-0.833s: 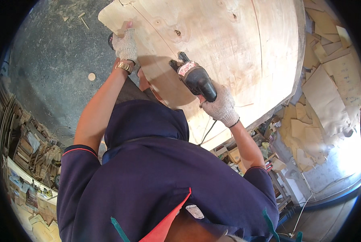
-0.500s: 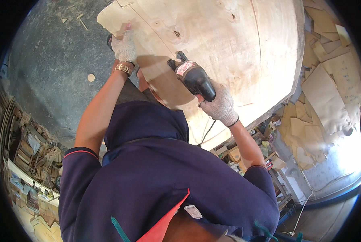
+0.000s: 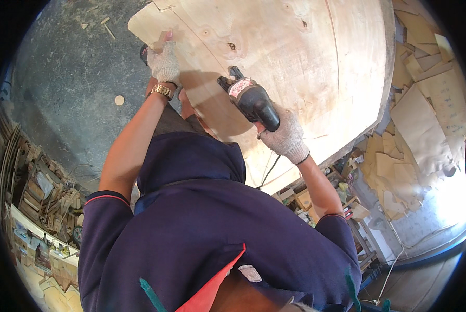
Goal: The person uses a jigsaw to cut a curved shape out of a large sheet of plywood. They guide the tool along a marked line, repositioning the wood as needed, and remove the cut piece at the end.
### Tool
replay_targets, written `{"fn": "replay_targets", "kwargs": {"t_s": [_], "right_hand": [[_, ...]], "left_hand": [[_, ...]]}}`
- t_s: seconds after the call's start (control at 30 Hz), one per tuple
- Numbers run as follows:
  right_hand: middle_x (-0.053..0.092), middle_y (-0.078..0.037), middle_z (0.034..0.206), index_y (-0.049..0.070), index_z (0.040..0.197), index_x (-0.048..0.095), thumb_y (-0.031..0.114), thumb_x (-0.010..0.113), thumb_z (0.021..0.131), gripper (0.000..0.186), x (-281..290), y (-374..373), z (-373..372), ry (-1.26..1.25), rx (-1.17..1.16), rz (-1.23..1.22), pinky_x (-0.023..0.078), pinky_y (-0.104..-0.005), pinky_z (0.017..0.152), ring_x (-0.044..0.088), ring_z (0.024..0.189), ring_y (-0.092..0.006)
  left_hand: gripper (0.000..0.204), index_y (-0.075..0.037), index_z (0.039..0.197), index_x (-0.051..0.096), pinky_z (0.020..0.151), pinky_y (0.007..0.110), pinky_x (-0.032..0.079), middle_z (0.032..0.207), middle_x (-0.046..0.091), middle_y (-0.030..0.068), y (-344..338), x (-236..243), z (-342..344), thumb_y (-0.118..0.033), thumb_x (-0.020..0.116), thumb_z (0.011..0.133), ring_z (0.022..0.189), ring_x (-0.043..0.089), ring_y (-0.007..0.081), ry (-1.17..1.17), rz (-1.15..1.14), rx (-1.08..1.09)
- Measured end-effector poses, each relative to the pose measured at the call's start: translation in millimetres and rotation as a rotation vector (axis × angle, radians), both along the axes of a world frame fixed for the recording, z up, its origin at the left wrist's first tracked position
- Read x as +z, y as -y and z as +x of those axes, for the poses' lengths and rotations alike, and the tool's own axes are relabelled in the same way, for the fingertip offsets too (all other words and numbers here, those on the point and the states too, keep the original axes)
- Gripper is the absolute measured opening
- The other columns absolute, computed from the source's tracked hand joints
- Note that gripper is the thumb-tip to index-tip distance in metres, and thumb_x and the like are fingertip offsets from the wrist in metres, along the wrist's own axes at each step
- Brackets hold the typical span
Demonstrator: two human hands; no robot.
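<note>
A large pale plywood sheet point(image 3: 290, 62) lies in front of me. My right hand point(image 3: 285, 136), in a knitted work glove, is wrapped round the rear of a black jigsaw point(image 3: 255, 104), whose front foot rests on the sheet. From that foot a thin dark line, which looks like a saw cut, runs toward the far left edge. My left hand point(image 3: 164, 63), also gloved, grips the sheet's left edge. Its thumb lies on top; the other fingers are mostly hidden. The jigsaw's blade is hidden too.
A power cord point(image 3: 269, 170) trails from the jigsaw near my right wrist. Flat board offcuts point(image 3: 420, 130) are heaped at the right. Wood scraps point(image 3: 40, 195) pile up at the lower left. A small round disc point(image 3: 119, 100) lies on the grey floor point(image 3: 82, 73).
The view has shifted slightly, with the sheet and my left hand a little further right in it. Both grips look the same, and the jigsaw stays at nearly the same spot.
</note>
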State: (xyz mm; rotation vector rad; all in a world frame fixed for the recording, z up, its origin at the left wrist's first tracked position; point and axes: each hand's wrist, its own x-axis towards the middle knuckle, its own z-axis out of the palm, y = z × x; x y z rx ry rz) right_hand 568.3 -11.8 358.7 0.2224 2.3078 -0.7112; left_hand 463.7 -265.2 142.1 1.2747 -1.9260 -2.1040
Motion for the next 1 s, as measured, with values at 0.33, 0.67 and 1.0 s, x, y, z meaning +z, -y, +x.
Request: {"fn": "replay_targets", "kwargs": {"t_s": [0.33,0.67,1.0], "right_hand": [[0.074,-0.018,0.079,0.0,0.115,0.068,0.011,0.076,0.082,0.035,-0.4,1.8,-5.4,-0.003,-0.006,-0.031,0.06,-0.0381,0.07,0.078,0.073,-0.0268],[0.07,-0.023,0.081,0.001,0.111,0.067,0.017,0.073,0.077,0.037,-3.9,4.5,-3.3,-0.026,-0.068,-0.064,0.057,-0.0452,0.07,0.074,0.079,-0.0398],[0.071,-0.023,0.081,0.002,0.111,0.066,0.018,0.073,0.077,0.038,-1.0,3.9,-5.6,-0.016,-0.045,-0.039,0.058,-0.0457,0.07,0.074,0.079,-0.0401]], "left_hand": [[0.054,-0.002,0.121,0.069,0.088,0.032,0.053,0.11,0.072,0.005,-0.8,1.2,0.3,-0.045,0.082,0.091,0.098,0.066,0.0152,-0.047,0.023,-0.023],[0.073,0.003,0.136,0.057,0.094,0.036,0.053,0.124,0.069,0.0152,-0.6,4.7,5.8,-0.048,0.082,0.09,0.108,0.066,0.0244,-0.004,-0.018,-0.066],[0.098,0.004,0.146,0.045,0.098,0.042,0.052,0.127,0.067,0.0258,73.8,-1.0,-92.1,-0.065,0.075,0.084,0.117,0.067,0.0353,-0.23,-0.825,-0.123]]}}
